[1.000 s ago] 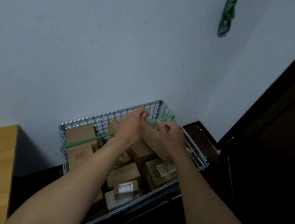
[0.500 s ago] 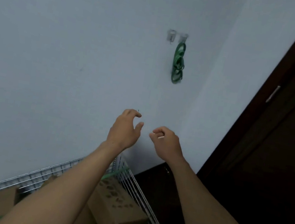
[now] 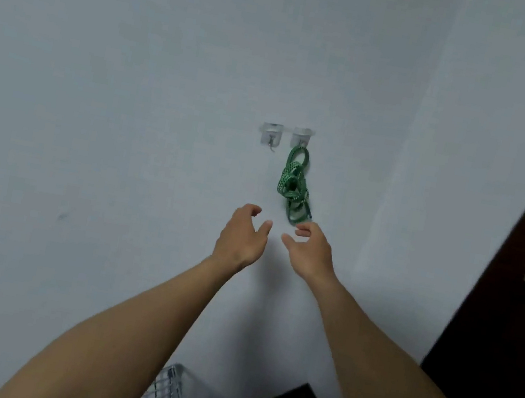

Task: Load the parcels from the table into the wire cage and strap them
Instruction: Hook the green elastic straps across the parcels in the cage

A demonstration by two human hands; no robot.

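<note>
1. The strap [image 3: 293, 186] hangs in a loose green coil from the right hook [image 3: 302, 137] on the wall [image 3: 102, 68]; I take it that it is kept there to stay untangled and within arm's reach above the cage; the left hook [image 3: 270, 138] beside it is bare.
2. Only a corner of the cage [image 3: 165, 394] shows on my feed, at the bottom edge, close against the wall and below the hooks; the parcels are out of view, so I cannot say how they sit inside.
3. My left hand [image 3: 241, 237] is raised in front of the wall, below and to the left of the coil; fingers loosely curved, thumb spread away from them, palm turned inward; it holds nothing.
4. My right hand [image 3: 311, 252] is raised beside it, the two thumbs near each other but apart; its fingers curve upward with the tips just under the lowest loops; I cannot tell whether they touch the strap; nothing is gripped.
5. Both forearms are stretched up and forward, converging toward the coil; I judge this as the fetching of a strap for the strapping step.
6. The next move likely calls for closing on the coil and lifting its top loop up off the hook, not tugging downward; a downward pull might snag it or strain the hook's mount.
</note>
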